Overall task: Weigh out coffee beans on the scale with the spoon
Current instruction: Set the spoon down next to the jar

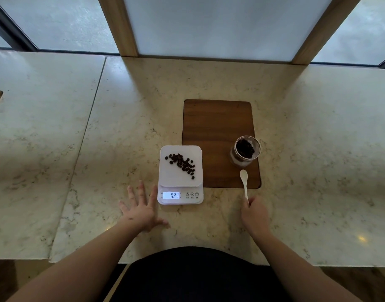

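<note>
A white digital scale (167,171) stands on the marble counter, its lit display reading 0.21. Several dark coffee beans (182,164) lie scattered in a diagonal line on its platform. To the right, an open glass jar (245,151) holds more beans. My right hand (253,212) grips the handle of a white spoon (244,180), whose empty bowl points toward the jar. My left hand (141,209) lies flat on the counter with fingers spread, just left of the scale's front.
A brown wooden board (217,127) is set into the marble counter (121,127) under the jar, right of the scale. A wood-framed panel rises at the back edge. The counter's front edge runs close to my body.
</note>
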Available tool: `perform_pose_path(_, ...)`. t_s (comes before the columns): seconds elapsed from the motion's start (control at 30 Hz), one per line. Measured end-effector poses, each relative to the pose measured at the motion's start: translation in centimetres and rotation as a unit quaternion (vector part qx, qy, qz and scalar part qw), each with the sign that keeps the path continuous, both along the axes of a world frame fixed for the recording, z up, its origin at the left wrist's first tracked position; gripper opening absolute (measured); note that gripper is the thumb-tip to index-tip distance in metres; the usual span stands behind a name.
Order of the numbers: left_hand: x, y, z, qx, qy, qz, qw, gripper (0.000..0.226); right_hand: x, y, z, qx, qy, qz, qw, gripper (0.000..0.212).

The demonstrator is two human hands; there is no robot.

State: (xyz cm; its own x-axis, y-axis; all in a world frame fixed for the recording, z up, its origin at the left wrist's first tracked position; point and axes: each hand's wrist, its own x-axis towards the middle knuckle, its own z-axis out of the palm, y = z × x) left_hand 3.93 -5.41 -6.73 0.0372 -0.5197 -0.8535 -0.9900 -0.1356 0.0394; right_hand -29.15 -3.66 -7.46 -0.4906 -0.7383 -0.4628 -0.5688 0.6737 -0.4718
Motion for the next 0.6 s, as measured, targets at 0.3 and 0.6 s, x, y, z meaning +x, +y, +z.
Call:
perform_pose_path(0.3, 0.1, 0.1, -0.1, -0.007, 0.005, -0.002, 1.0, 0.134, -0.6, -0.9, 0.3, 0.07, 0.124, 0.21, 0.967, 0.032)
perform_pose_path(0.6, 0.2, 0.2, -0.2, -0.017, 0.009, -0.001, 1.0, 0.133, -0.5, -2.0, 0.7, 0.115, 0.184, 0.276, 0.937, 0.032)
